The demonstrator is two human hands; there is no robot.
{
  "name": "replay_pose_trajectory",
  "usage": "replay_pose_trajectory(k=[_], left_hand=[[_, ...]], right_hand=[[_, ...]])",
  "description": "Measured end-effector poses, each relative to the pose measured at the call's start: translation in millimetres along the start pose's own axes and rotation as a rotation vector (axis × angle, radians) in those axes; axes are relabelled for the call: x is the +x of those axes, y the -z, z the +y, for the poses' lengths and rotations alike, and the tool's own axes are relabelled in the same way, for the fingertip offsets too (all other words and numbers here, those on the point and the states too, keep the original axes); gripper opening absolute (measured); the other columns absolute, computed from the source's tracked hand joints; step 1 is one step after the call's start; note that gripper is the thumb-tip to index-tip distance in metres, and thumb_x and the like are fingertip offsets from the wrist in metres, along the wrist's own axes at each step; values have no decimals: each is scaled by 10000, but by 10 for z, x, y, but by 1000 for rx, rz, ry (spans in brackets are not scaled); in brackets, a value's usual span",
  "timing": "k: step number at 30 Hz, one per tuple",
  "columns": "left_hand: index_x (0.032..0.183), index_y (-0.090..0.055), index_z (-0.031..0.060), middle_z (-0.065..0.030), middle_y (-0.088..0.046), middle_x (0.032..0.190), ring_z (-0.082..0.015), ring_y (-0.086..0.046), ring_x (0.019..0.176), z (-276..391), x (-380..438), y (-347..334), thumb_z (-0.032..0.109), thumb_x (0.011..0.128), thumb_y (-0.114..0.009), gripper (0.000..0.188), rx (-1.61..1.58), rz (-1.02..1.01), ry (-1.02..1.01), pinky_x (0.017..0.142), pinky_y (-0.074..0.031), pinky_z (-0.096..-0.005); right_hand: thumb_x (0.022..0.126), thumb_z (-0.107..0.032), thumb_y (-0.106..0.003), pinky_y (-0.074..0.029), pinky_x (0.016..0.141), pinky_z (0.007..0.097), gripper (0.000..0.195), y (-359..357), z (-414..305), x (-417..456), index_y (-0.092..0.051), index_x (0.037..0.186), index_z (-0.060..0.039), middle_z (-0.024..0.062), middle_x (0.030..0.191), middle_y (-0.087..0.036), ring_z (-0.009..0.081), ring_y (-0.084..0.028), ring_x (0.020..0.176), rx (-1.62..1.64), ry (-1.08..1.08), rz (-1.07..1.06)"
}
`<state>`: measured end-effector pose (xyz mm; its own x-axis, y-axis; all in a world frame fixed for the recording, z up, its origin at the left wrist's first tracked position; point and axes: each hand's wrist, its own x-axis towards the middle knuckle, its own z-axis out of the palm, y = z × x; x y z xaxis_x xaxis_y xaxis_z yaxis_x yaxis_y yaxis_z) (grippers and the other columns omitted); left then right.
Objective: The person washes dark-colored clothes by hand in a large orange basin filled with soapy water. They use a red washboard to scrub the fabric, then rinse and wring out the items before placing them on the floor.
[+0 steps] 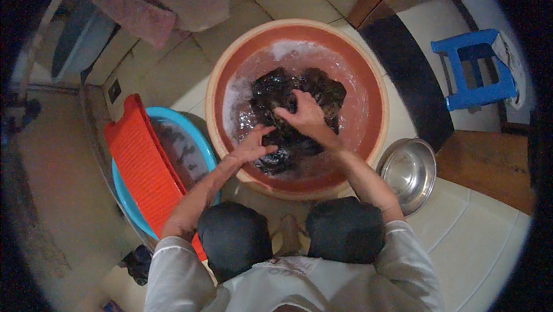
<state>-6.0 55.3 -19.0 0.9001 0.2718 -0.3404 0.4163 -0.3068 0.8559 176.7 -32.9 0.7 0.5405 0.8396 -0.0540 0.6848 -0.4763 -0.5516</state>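
Observation:
A large reddish-brown plastic basin (375, 109) with a pale rim stands in front of my knees, holding sudsy water. Dark wet cloth (281, 87) lies bunched in the water near the basin's middle. My right hand (304, 115) is over the cloth with its thumb and fingers spread, apparently touching it. At the cloth's lower left edge is my left hand (255, 143), thumb and fingers apart. Neither hand shows a grip on the fabric, though contact below the fingertips is hard to see.
On the left, a red plastic washboard (142, 161) leans across a light-blue basin (206, 143) of sudsy water. A metal bowl (408, 174) sits right of the large basin. Further right is a blue plastic stool (479, 70). Pink cloth (129, 14) hangs at the upper left.

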Motion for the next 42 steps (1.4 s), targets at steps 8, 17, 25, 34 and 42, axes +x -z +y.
replay_pose_trajectory(k=[8,17,25,34,42], left_hand=[[1096,-531,28,-120,-531,980,-231,-522,925,-149,170,-225,159,698,-701,452,-281,113,147,848,-414,-321],[1099,-464,42,-94,-589,972,-218,-586,847,-112,228,-17,100,735,-654,414,-1100,307,473,738,-494,-344],[1017,-559,25,-91,-608,976,-208,-557,910,286,220,-127,138,754,-629,295,-343,-32,231,824,-439,-329],[905,-580,22,-150,-573,949,-310,-554,900,56,355,171,60,680,-652,239,44,498,-288,782,-441,-350],[1214,-455,32,-167,-497,1154,-278,-485,1071,523,601,221,260,768,-649,537,-338,314,-80,927,-369,-329]], right_hand=[[769,-221,-607,-476,742,383,449,-346,494,120,-481,1160,-42,155,941,-569,311,-572,872,85,-14,-66],[844,-110,-532,-478,577,271,184,606,61,-75,-551,1000,-15,52,686,-578,125,-582,640,701,-96,70],[757,-187,-652,-450,757,356,449,-254,251,-402,-482,1137,-22,180,979,-527,326,-556,896,330,65,-79],[782,-67,-591,-451,733,283,216,807,34,-292,-568,983,11,80,872,-610,162,-556,787,694,-81,95],[820,-52,-508,-455,741,238,206,1955,-600,-230,-565,1006,17,49,908,-610,107,-564,811,1215,-6,311]])
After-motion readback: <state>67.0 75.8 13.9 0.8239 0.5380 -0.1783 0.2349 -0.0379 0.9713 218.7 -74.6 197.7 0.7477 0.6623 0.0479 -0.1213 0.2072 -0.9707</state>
